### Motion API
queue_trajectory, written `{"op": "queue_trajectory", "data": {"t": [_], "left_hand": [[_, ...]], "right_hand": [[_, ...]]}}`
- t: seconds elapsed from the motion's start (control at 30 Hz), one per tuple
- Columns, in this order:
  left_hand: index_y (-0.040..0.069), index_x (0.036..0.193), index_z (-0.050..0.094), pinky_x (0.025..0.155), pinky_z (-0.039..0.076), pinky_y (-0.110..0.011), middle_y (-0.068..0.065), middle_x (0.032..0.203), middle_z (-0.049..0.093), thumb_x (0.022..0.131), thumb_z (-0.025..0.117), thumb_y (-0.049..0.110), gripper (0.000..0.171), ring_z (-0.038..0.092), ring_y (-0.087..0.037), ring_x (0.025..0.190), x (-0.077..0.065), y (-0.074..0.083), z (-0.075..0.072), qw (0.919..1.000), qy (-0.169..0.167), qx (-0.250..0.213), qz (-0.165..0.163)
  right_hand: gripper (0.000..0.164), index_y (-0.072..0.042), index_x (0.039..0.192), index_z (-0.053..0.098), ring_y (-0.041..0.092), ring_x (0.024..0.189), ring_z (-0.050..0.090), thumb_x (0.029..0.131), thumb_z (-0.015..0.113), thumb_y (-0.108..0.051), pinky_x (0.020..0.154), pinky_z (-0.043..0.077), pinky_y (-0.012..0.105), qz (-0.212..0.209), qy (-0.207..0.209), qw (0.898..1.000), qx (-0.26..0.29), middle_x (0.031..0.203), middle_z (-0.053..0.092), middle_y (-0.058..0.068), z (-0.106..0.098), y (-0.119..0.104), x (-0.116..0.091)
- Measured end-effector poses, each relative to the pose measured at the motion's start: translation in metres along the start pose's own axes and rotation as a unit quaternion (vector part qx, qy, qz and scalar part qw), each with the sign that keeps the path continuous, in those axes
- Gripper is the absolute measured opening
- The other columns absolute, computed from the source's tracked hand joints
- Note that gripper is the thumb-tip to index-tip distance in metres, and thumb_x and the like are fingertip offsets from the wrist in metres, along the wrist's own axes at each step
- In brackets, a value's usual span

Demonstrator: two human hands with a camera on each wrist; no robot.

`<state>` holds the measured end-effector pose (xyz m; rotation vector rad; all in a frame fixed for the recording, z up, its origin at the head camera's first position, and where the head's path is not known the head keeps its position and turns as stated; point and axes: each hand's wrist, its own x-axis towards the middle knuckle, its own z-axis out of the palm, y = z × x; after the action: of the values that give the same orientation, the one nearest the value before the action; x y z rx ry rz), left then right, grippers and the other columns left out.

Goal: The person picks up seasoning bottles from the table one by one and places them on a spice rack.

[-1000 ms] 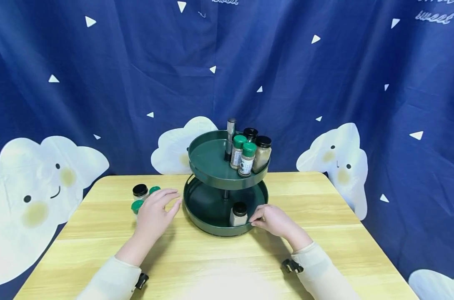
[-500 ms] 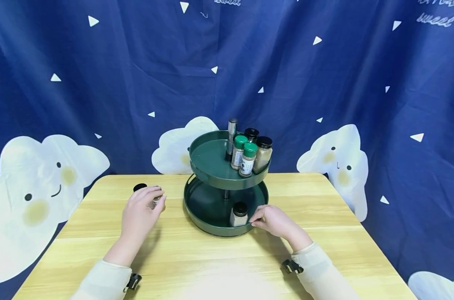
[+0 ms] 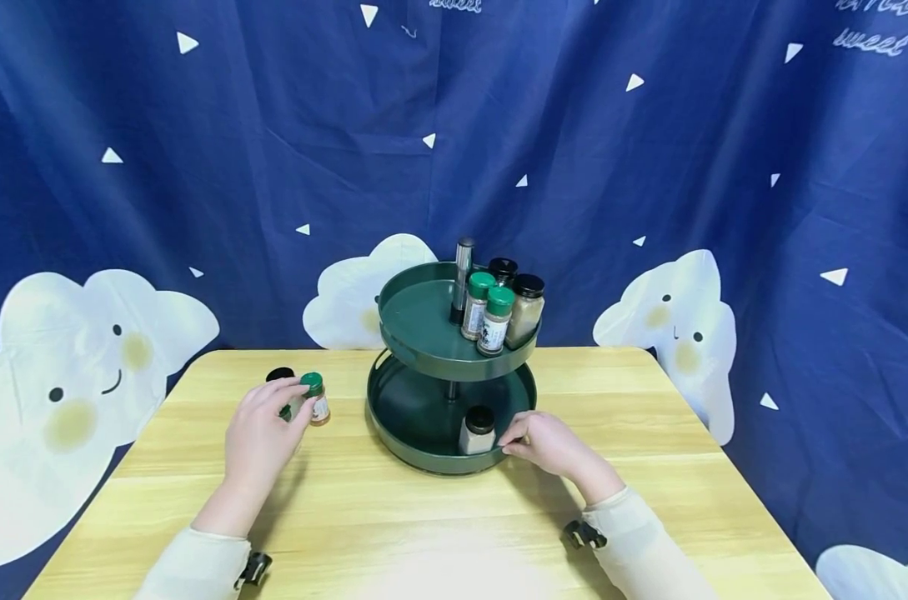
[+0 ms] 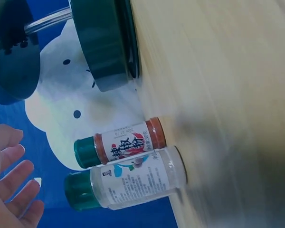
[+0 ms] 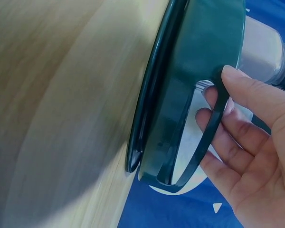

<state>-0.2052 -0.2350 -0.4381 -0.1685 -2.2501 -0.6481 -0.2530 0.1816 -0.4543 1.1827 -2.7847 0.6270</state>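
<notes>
My left hand (image 3: pixel 262 433) hovers with loosely spread fingers beside several spice jars at the table's left. A small green-capped jar (image 4: pixel 128 142) with reddish contents and a red-and-white label stands there. Beside it is a larger green-capped jar (image 4: pixel 137 180), mostly hidden behind my hand in the head view. A black lid (image 3: pixel 279 374) shows past my knuckles. With thumb and fingers, my right hand (image 3: pixel 551 443) grips the rim at the handle slot (image 5: pixel 194 137) of the green two-tier turntable (image 3: pixel 416 457). Just left of that hand, a black-lidded jar (image 3: pixel 478 433) of pale powder stands on the lower tier.
The upper tier (image 3: pixel 416 325) carries two green-capped jars (image 3: pixel 494 325) and two black-lidded jars (image 3: pixel 524 312) on its right side, near the metal post (image 3: pixel 462 279). A blue curtain (image 3: pixel 454 125) with clouds hangs behind the wooden table (image 3: pixel 393 533).
My left hand has moved left, away from the turntable and over to the jars, uncovering the small green-capped one. The right hand keeps its hold on the rim.
</notes>
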Motion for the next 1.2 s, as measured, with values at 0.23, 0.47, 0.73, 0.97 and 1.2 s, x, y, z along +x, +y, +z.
{"op": "queue_trajectory", "data": {"t": [0.23, 0.47, 0.73, 0.97, 1.2], "left_hand": [[0.003, 0.102, 0.078, 0.087, 0.051, -0.058, -0.015, 0.116, 0.071, 0.080, 0.082, 0.011, 0.024, 0.061, -0.042, 0.110, -0.004, -0.006, -0.004, 0.9994, -0.018, 0.009, -0.027], [0.002, 0.102, 0.077, 0.087, 0.051, -0.058, -0.016, 0.117, 0.071, 0.081, 0.081, 0.013, 0.024, 0.060, -0.043, 0.111, -0.008, -0.012, -0.003, 0.9989, -0.030, 0.018, -0.031], [0.003, 0.105, 0.077, 0.086, 0.051, -0.059, -0.016, 0.118, 0.070, 0.083, 0.080, 0.016, 0.025, 0.059, -0.043, 0.112, -0.011, -0.017, -0.001, 0.9979, -0.042, 0.024, -0.044], [0.001, 0.106, 0.076, 0.085, 0.051, -0.059, -0.017, 0.118, 0.070, 0.084, 0.079, 0.014, 0.025, 0.059, -0.044, 0.111, -0.013, -0.021, 0.002, 0.9963, -0.060, 0.036, -0.049], [0.001, 0.105, 0.076, 0.085, 0.052, -0.058, -0.017, 0.116, 0.070, 0.084, 0.080, 0.014, 0.025, 0.060, -0.043, 0.111, -0.016, -0.023, 0.005, 0.9960, -0.062, 0.043, -0.049]], "right_hand": [[0.007, -0.011, 0.092, 0.081, 0.010, 0.084, 0.067, 0.086, 0.078, -0.009, 0.080, 0.057, 0.031, -0.007, 0.004, 1.000, 0.001, 0.086, 0.069, -0.006, -0.001, 0.000, 0.000], [0.007, -0.012, 0.092, 0.081, 0.010, 0.084, 0.067, 0.086, 0.078, -0.009, 0.080, 0.057, 0.031, -0.012, 0.006, 1.000, -0.002, 0.086, 0.069, -0.007, -0.001, 0.001, 0.000], [0.007, -0.012, 0.092, 0.081, 0.010, 0.084, 0.066, 0.086, 0.078, -0.010, 0.080, 0.057, 0.031, -0.010, 0.002, 1.000, -0.005, 0.086, 0.069, -0.008, -0.001, 0.000, 0.000], [0.007, -0.012, 0.092, 0.081, 0.010, 0.085, 0.067, 0.086, 0.078, -0.010, 0.080, 0.057, 0.031, -0.011, 0.004, 1.000, -0.005, 0.086, 0.069, -0.007, -0.001, 0.000, 0.000], [0.008, -0.013, 0.093, 0.081, 0.010, 0.086, 0.067, 0.086, 0.079, -0.011, 0.081, 0.057, 0.031, -0.010, 0.005, 1.000, -0.008, 0.088, 0.070, -0.007, 0.000, 0.001, 0.000]]}}
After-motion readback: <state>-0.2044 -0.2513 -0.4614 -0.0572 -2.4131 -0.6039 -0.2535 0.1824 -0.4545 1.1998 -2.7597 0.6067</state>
